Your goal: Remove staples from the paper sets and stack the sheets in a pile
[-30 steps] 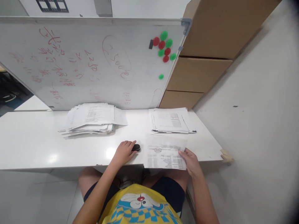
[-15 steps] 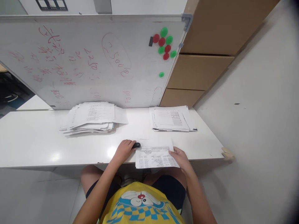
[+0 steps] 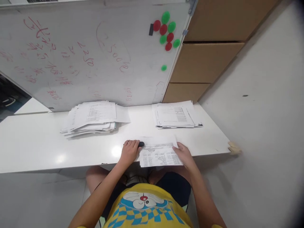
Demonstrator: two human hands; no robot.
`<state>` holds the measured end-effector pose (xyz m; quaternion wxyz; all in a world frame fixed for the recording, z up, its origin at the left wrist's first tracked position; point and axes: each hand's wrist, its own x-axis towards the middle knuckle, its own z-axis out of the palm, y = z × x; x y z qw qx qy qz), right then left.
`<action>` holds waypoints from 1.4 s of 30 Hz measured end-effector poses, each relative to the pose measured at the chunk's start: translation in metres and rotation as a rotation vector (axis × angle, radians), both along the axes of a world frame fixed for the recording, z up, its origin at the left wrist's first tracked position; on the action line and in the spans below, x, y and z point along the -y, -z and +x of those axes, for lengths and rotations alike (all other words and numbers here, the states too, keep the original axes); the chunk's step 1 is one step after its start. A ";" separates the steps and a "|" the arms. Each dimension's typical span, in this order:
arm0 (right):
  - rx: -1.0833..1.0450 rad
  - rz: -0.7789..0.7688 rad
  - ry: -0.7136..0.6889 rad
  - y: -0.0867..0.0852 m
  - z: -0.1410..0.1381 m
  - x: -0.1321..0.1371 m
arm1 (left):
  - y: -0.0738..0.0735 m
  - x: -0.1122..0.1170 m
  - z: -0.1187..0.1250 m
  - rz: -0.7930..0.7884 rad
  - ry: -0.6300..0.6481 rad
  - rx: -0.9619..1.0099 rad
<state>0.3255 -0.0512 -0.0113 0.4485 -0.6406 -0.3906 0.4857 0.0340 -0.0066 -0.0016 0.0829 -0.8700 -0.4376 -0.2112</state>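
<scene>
A black rounded tool [image 3: 142,144] is gripped by the left hand [image 3: 129,152], printed white paper [image 3: 159,155] by the right hand [image 3: 185,155]; completion cannot be judged.

Ahead of you stands a whiteboard [image 3: 111,85] with red writing [image 3: 85,53]. Near its right edge you have clustered red and green magnets [image 3: 163,29], a black strip [image 3: 151,29] beside them, and one green magnet [image 3: 163,67] lower down. Brown boxes [image 3: 207,62] rise to your right, before a pale wall [image 3: 266,133] bearing a dark mark [image 3: 245,95]. Pale floor [image 3: 47,196] shows below your tabletop [image 3: 33,139].
</scene>
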 end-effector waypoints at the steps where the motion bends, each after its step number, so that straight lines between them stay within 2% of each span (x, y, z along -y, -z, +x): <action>1: 0.024 0.019 0.000 0.000 0.005 -0.003 | 0.001 0.001 0.000 0.008 -0.010 0.004; 4: 0.134 0.104 0.144 -0.004 0.034 -0.022 | 0.002 0.002 -0.001 -0.001 -0.016 0.019; 6: 0.246 0.181 0.288 -0.011 0.061 -0.048 | 0.002 0.003 -0.001 -0.012 -0.028 0.036; 7: 0.306 0.209 0.303 -0.014 0.075 -0.065 | 0.001 0.003 -0.001 -0.017 -0.036 0.044; 10: 0.544 0.220 0.278 -0.024 0.108 -0.122 | 0.000 0.003 -0.001 -0.048 -0.036 0.059; 13: 0.844 0.126 0.205 -0.026 0.122 -0.170 | -0.002 0.004 0.000 -0.084 -0.030 0.061; 15: 1.015 0.065 0.091 -0.024 0.124 -0.188 | -0.003 0.004 0.000 -0.100 -0.031 0.059; 18: 1.211 0.022 -0.029 -0.015 0.124 -0.198 | -0.003 0.004 -0.001 -0.106 -0.023 0.067; 20: 1.275 0.028 -0.038 -0.008 0.125 -0.197 | -0.003 0.004 -0.001 -0.107 -0.021 0.083; 23: 1.267 0.107 0.029 -0.001 0.128 -0.192 | -0.001 0.008 0.000 -0.118 -0.023 0.111; 26: 1.173 0.282 0.179 0.001 0.122 -0.178 | -0.002 0.013 0.000 -0.117 0.008 0.177; 29: 1.038 0.506 0.257 0.005 0.092 -0.145 | -0.010 0.001 -0.017 -0.065 -0.026 0.280; 32: 0.859 0.578 0.200 0.014 0.044 -0.090 | -0.032 -0.041 -0.064 0.057 -0.223 0.287; 34: 0.686 0.495 0.185 0.022 0.014 -0.053 | -0.048 -0.079 -0.107 0.078 -0.386 0.209; 36: 0.543 0.389 0.195 0.031 -0.005 -0.026 | -0.061 -0.111 -0.149 -0.023 -0.480 0.070; 39: 0.395 0.332 0.206 0.040 -0.014 -0.010 | -0.066 -0.136 -0.194 -0.097 -0.635 0.023; 42: 0.334 0.319 0.189 0.039 -0.012 -0.015 | -0.062 -0.135 -0.212 -0.024 -0.680 0.080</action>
